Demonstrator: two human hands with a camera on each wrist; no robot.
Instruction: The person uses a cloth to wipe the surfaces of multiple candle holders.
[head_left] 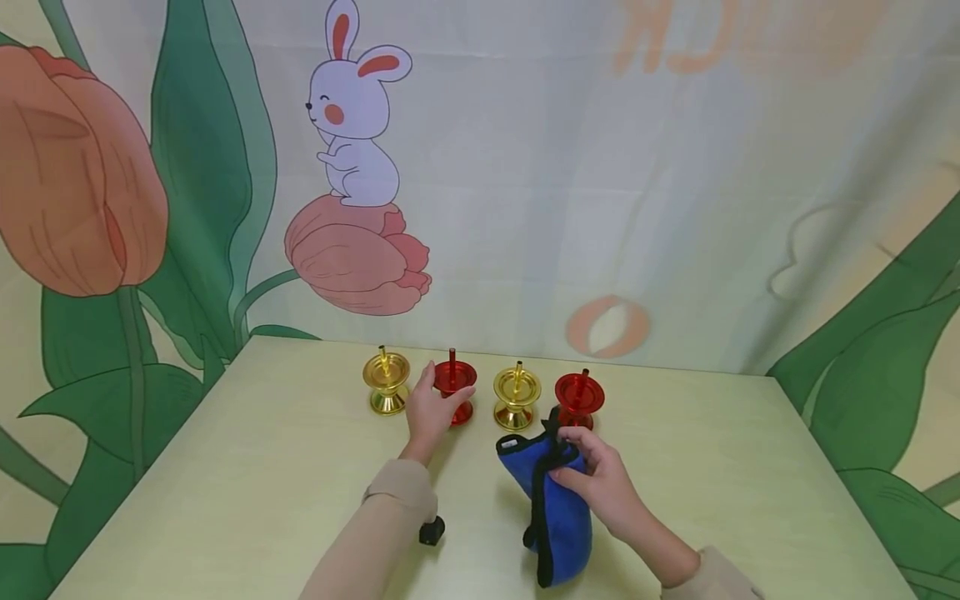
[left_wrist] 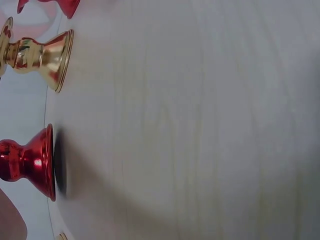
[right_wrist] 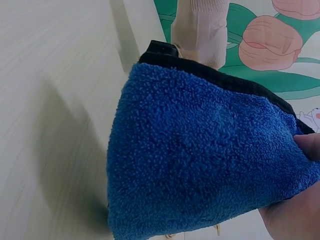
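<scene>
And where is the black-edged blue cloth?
Right of centre in the head view, the blue cloth is in the right hand, in front of the rightmost shiny red stand.

**Barely any legible text here, just cut-off orange letters and a tiny tag**

Ok so, using the printed rabbit (head_left: 354, 108) as the landmark: well off to its right, up at the top edge of the head view, there's some big pale orange lettering (head_left: 675, 37) on the backdrop (head_left: 517, 183). One character looks kinda like an R, the one beside it is rounded, maybe a C, and further right from the rabbit it just washes out. Can't get a word out of it. Then below and right of the rabbit, a little white label (head_left: 510, 444) sits on the corner of the blue cloth (head_left: 566, 517). Print's way too small to read.
</scene>
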